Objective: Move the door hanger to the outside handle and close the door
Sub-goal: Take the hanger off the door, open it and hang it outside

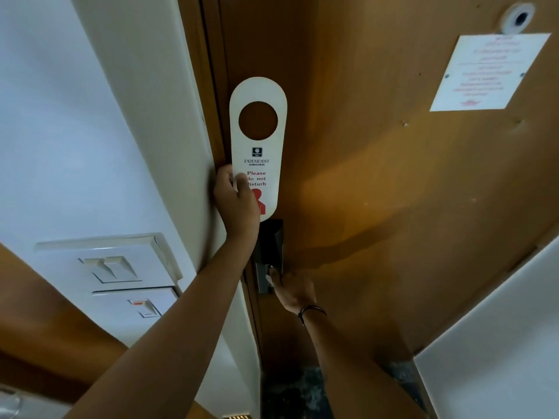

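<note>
The left hand (236, 201) is gripping the door hanger (257, 146) by its lower left part, thumb lying across the printed face and the other fingers curled behind the card. The hanger is standing upright in front of the wooden door (378, 176), close to the door's left edge where it is meeting the frame (208, 86). It is hanging on nothing: its round hole is showing only bare wood through it. The card is white, with a small dark logo, the word "PRESIDENT" and red lettering reading "Please do not disturb" (the thumb is covering the first letters of the lower lines), and a red figure at the bottom, partly hidden by the hand.

Just below the hanger's lower end, the dark lock plate (269, 255) is sitting on the door's left edge. The right hand (292, 290) is reaching up to the bottom of that plate, fingertips touching the metal part there; whether the fingers are closing around a handle I cannot tell, since the hand is covering it. A dark cord bracelet (311, 311) is circling that wrist.

On the door's upper right part a white notice (490, 71) with faint red text is fixed, with a peephole (518, 18) just above it. On the white wall to the left, two switch panels (121, 276) are mounted one above the other.
</note>
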